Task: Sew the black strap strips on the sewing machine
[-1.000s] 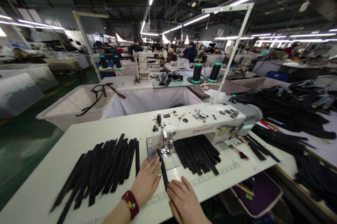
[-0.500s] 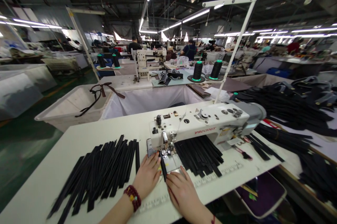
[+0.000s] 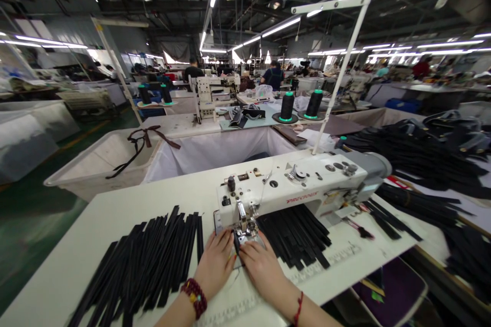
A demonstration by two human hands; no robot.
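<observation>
A white sewing machine (image 3: 295,189) stands on a white work table (image 3: 95,219). My left hand (image 3: 217,263) lies flat on the table just left of the presser foot, fingers stretched toward it. My right hand (image 3: 261,265) lies flat just right of it. Between the two hands a narrow black strip (image 3: 236,245) runs under the needle, and both hands press beside it. A beaded bracelet sits on my left wrist, a red cord on my right.
A fan of black strips (image 3: 149,260) lies left of my hands. Another stack of black strips (image 3: 295,232) sits under the machine arm. Heaps of black straps (image 3: 418,158) cover the right-hand table. Thread cones (image 3: 287,107), white bins (image 3: 99,160) and other workstations stand behind.
Both hands have slid forward toward the presser foot, and most of the black strip between them has passed under the machine. The camera has moved closer.
</observation>
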